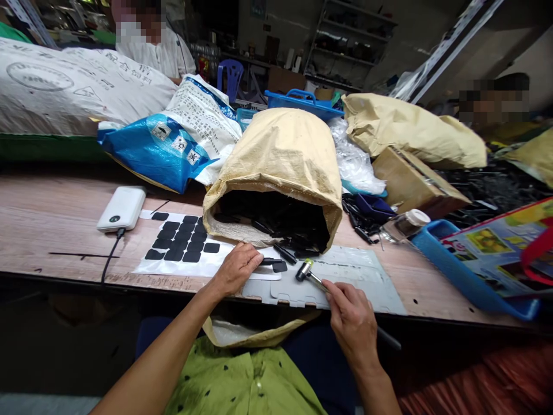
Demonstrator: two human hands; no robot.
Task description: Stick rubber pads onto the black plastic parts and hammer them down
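Observation:
My left hand (238,266) is closed on a thin black tube-like piece (270,261), held low over the table's front edge. Just under its tip lies a black rounded square pad (280,267). In my right hand (352,314) is a small hammer (306,271) with a black face and a yellow-green face, its head a little to the right of the black piece. Behind both hands an open tan paper sack (280,150) lies with its mouth toward me, full of black pieces (276,216). A few of these have spilled out at its lip.
A white sheet with black square pads (179,236) lies left of the sack, beside a white power bank (122,208) with a cable. A grey board (363,276) lies under the hammer. To the right are a small jar (404,226) and a blue tray (475,288). Other people sit behind.

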